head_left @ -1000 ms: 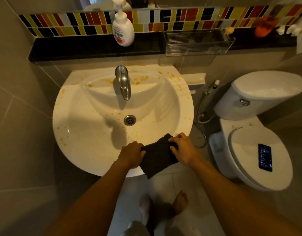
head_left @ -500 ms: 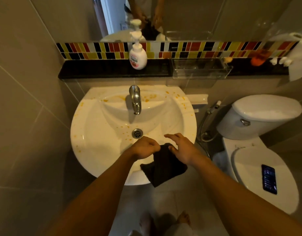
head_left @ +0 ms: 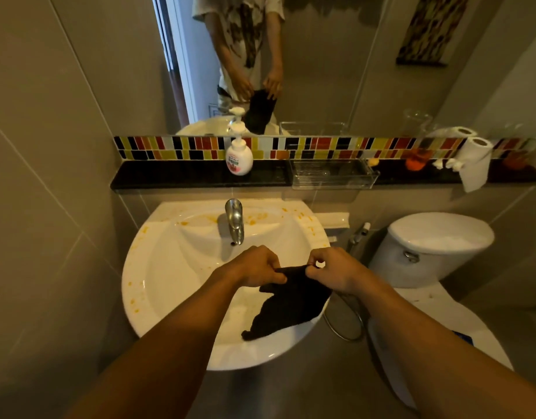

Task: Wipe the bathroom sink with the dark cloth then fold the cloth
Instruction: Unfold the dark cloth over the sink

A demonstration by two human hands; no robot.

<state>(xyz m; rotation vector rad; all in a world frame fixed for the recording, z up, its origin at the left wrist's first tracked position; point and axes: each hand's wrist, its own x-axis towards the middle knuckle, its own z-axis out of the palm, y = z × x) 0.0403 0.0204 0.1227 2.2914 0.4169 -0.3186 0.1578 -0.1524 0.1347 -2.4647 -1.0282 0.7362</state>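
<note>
A round white sink (head_left: 158, 285) with orange stains along its back and left rim fills the middle of the view. The dark cloth (head_left: 290, 306) hangs over the basin's front right part, held up by its top edge. My left hand (head_left: 254, 267) pinches the cloth's upper left corner. My right hand (head_left: 336, 269) pinches the upper right corner. The cloth's lower end droops onto the sink's front rim. A chrome tap (head_left: 235, 220) stands at the back of the basin. My hands hide the drain.
A black ledge (head_left: 185, 175) behind the sink carries a white pump bottle (head_left: 238, 152), a clear tray (head_left: 333, 173) and a paper roll (head_left: 475, 158). A white toilet (head_left: 436, 249) stands to the right, a spray hose (head_left: 351, 297) between. Grey wall on the left.
Both hands lifted the cloth off the sink's front rim and now pinch its top corners, letting it hang open. The view tilted up, showing the mirror.
</note>
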